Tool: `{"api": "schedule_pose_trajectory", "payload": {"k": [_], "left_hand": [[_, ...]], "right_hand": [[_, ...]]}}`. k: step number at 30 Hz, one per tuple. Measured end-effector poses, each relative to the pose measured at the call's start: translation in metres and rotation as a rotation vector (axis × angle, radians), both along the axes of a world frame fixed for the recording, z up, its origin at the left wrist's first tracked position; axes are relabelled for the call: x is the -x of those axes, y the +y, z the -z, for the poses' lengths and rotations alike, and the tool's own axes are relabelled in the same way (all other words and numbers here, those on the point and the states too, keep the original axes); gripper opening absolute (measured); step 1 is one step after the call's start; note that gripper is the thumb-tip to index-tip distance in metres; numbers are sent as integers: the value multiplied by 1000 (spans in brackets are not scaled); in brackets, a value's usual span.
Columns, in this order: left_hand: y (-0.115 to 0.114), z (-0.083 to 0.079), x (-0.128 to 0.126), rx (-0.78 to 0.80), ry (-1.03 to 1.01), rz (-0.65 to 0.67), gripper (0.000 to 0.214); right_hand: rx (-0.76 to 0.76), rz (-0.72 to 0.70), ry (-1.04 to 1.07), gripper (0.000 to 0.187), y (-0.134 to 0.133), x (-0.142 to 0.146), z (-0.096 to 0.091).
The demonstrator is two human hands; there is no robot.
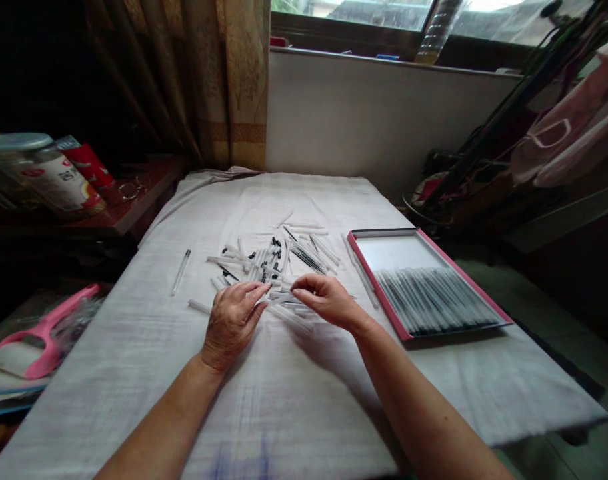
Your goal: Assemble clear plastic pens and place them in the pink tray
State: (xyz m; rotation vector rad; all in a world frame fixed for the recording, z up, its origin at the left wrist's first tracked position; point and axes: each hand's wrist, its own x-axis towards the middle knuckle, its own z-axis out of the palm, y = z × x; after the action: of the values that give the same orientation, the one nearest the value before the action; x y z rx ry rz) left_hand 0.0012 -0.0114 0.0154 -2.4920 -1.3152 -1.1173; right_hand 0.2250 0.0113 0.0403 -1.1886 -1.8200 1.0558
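Note:
Over the near side of a loose pile of pen parts, my left hand (237,319) pinches one end of a clear pen barrel (281,299) between thumb and fingers. My right hand (323,298) is closed in a pinch near the barrel's other end; what lies between its fingertips is too small to make out. Translucent barrels (294,319) lie under and beyond both hands. Small black pen plugs (275,250) are heaped in the middle of the pile. Dark, thin refills (307,255) lie together to the right of them.
A pink-edged box (384,293) at the right holds a row of assembled-looking pens (439,300). One pen (181,272) lies apart at the left. White cloth (264,413) covers the table. Left of it are a lidded jar (59,180) and a pink-handled object (47,333).

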Motion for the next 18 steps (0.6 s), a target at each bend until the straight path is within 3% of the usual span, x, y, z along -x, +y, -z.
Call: {"api": "schedule_pose_trajectory", "payload": {"k": [7, 11, 13, 16, 18], "left_hand": [[0, 4, 3, 41, 45, 70, 31], [-1, 6, 1, 41, 19, 52, 30], [0, 8, 2, 22, -10, 32, 30], [0, 10, 2, -1, -22, 25, 30], [0, 10, 3, 4, -25, 29, 29]], "right_hand": [[65, 7, 106, 21, 8, 8, -6], [78, 47, 115, 29, 27, 1, -8], [-2, 205, 7, 29, 42, -10, -8], [-112, 490, -398, 22, 66, -30, -10], [-101, 557, -653, 22, 77, -41, -11]]}}
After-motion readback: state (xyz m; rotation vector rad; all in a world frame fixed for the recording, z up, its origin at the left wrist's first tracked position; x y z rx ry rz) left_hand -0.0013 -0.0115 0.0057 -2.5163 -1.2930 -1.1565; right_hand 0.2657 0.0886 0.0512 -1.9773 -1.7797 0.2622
